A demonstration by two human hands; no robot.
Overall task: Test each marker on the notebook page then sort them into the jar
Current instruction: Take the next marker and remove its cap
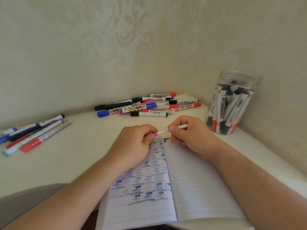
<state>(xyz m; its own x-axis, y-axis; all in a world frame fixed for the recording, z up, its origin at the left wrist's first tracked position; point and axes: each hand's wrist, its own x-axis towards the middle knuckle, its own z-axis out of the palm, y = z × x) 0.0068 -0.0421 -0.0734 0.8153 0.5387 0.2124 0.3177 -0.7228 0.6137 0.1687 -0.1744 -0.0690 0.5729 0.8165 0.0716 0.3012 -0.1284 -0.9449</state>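
above the open notebook (191,180), the left hand (132,143) pinches the pink cap end of a white marker (171,129) while the right hand (187,135) grips its barrel; whether the cap is going off or on i cannot tell. just a few dots mark the right page. the jar (232,103) at right already holds many markers, yet a pile (149,105) by the wall and another group (33,133) at left remain, so roughly half seems left.

White marker (172,129), pink cap, held above notebook (191,180).
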